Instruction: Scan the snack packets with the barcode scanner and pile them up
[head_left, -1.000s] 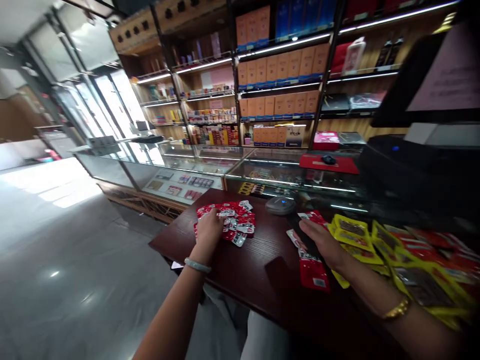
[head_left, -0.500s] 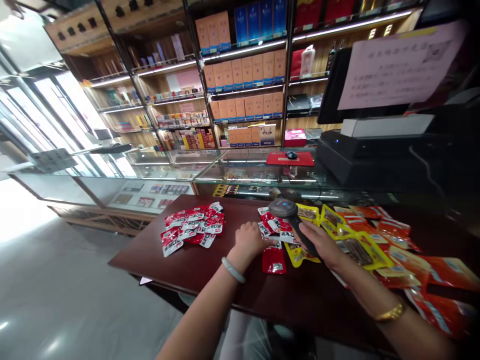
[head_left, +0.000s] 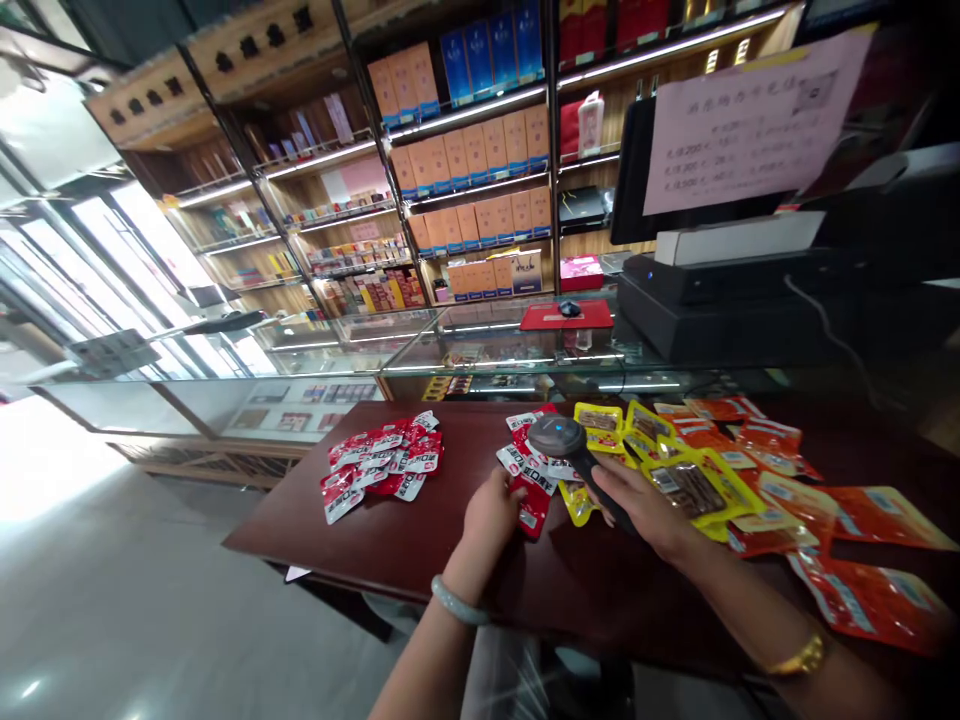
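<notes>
My left hand (head_left: pixel 491 515), with a pale bangle at its wrist, is closed on the left edge of a red and white snack packet (head_left: pixel 535 500). My right hand (head_left: pixel 637 500) grips the handle of a black barcode scanner (head_left: pixel 559 437). The scanner's head is just above the held packet and hides part of the red and white packets behind it. On the left of the table lies a loose pile of similar red packets (head_left: pixel 382 460). Yellow snack packets (head_left: pixel 694 487) lie beside and beyond my right hand, partly covered by it.
Orange packets (head_left: pixel 874 515) spread over the right side of the dark table (head_left: pixel 330 560). A glass counter (head_left: pixel 420 345) stands behind it, bearing a red mouse pad (head_left: pixel 536 318) and a monitor (head_left: pixel 634 170) with a pink sheet. Shelves of boxes (head_left: pixel 469 160) line the wall.
My left hand has taken hold of a red packet, which is now tilted and closer to the scanner head. The scanner stays in my right hand. The camera view has shifted slightly.
</notes>
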